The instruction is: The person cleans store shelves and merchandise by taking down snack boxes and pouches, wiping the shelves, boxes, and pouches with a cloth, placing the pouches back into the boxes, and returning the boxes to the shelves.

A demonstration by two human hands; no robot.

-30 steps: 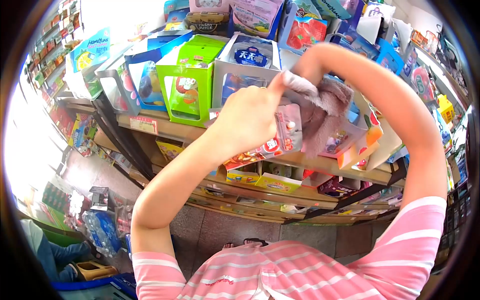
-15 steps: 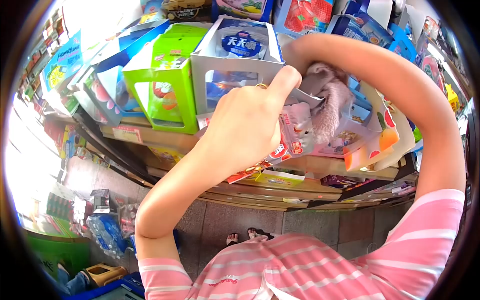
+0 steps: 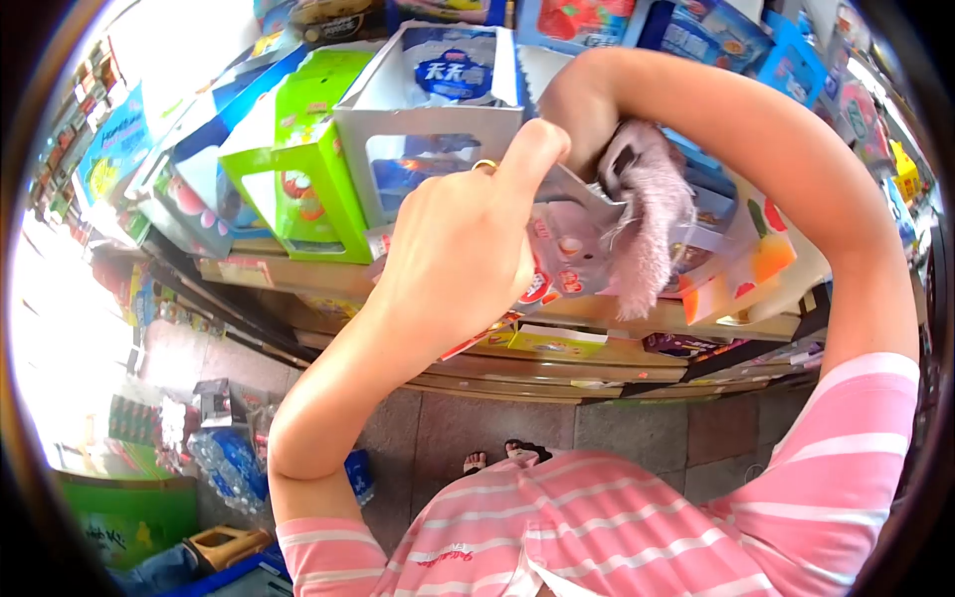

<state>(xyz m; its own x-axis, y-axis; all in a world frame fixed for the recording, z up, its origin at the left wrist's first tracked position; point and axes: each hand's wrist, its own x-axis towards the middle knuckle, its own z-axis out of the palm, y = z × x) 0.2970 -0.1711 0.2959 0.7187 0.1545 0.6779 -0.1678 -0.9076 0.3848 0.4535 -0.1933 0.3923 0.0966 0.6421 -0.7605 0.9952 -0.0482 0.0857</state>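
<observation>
My left hand [image 3: 463,239] is closed, its back toward me and a ring on one finger. It grips a pink snack packet [image 3: 569,261] beside the palm; the fingertips are mostly hidden. A red packet edge shows under the hand. My right hand [image 3: 580,107] is bent inward behind the left one, its fingers largely out of sight. From it hangs a fuzzy pinkish-grey cloth [image 3: 652,224], draped over the display boxes. Left of my hands stands a white display box [image 3: 423,124] with blue snack packets. A fruit-printed box [image 3: 751,264] is right of the cloth.
A green display box [image 3: 308,159] and blue-white boxes stand at the left on the wooden shelf [image 3: 269,271]. More snack packs, including a strawberry-printed box [image 3: 582,20], line the back. Lower shelves hold goods. Wrapped blue bottles [image 3: 231,468] stand on the floor at left.
My view has shifted slightly, and both hands appear a little further left. The cloth now hangs lower, over the front of the boxes. Both hands keep their holds.
</observation>
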